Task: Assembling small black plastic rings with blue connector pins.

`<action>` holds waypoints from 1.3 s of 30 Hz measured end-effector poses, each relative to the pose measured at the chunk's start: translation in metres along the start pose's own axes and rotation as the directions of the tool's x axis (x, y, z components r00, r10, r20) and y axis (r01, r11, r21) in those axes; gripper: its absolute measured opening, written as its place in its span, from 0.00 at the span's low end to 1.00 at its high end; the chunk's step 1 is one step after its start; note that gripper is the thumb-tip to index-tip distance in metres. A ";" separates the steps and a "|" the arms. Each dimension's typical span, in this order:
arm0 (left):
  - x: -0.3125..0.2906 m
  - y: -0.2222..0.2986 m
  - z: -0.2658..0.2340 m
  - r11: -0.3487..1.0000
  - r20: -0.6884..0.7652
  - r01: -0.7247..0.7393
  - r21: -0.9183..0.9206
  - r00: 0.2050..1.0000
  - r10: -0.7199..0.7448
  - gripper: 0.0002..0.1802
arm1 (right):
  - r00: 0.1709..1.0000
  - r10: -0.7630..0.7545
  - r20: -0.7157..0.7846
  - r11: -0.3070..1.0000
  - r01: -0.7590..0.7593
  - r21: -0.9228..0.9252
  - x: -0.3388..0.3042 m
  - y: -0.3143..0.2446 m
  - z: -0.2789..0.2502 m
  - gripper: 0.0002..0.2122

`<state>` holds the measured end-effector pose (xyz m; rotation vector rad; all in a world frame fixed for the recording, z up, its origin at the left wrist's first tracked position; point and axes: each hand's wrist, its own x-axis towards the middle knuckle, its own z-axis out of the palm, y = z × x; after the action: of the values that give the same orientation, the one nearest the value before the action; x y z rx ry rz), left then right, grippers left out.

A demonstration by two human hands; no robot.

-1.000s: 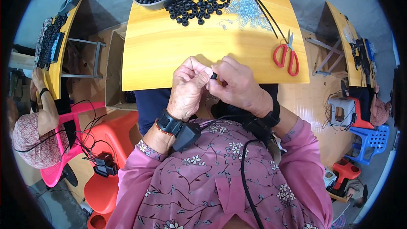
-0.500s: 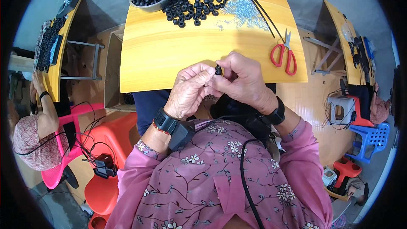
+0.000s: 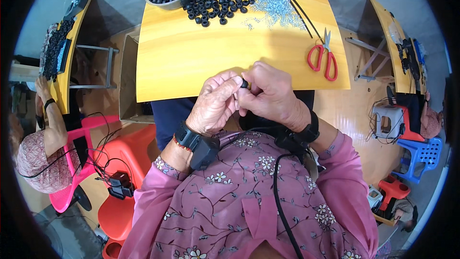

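Observation:
A small black rounded piece (image 3: 245,84) is pinched between thumb and fingers of my left hand (image 3: 213,100), just in front of the table's near edge. My right hand (image 3: 270,91) is curled closed right against it, fingertips at the piece; whatever lies inside that grip is hidden. Further off, many similar black ring-like pieces (image 3: 223,2) lie loose on the yellow table (image 3: 191,52). More of them fill a grey bowl (image 3: 175,5) at the far left. Beside the loose ones spreads a heap of tiny clear bluish pieces (image 3: 275,7).
Red-handled scissors (image 3: 328,57) lie at the table's right, with thin black rods (image 3: 299,9) beyond them. A cardboard box (image 3: 128,76) stands left of the table. Red chairs (image 3: 127,153) and another person (image 3: 45,148) are at left; a blue stool (image 3: 421,156) is at right.
My right hand has turned and shifted slightly left and down around the black piece. The left hand keeps its pinch in nearly the same place.

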<state>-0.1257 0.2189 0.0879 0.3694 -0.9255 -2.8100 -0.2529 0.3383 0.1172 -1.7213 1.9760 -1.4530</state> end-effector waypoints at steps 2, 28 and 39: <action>0.001 -0.001 -0.006 0.999 0.043 0.029 -0.037 0.999 -0.027 0.14 | 1.000 -0.006 0.031 1.000 0.006 -0.009 -0.001 0.002 -0.003 0.08; 0.001 -0.009 0.000 0.996 -0.032 -0.089 -0.020 0.996 0.089 0.08 | 0.995 0.074 0.060 0.997 -0.075 0.010 -0.002 0.001 -0.010 0.15; 0.001 -0.011 -0.005 0.989 -0.081 -0.097 0.111 0.991 0.106 0.11 | 0.945 0.063 0.321 0.984 -0.004 -0.179 0.012 0.007 -0.020 0.13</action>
<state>-0.1258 0.2243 0.0770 0.4418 -1.0476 -2.6371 -0.2748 0.3383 0.1282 -1.8452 1.9865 -0.9288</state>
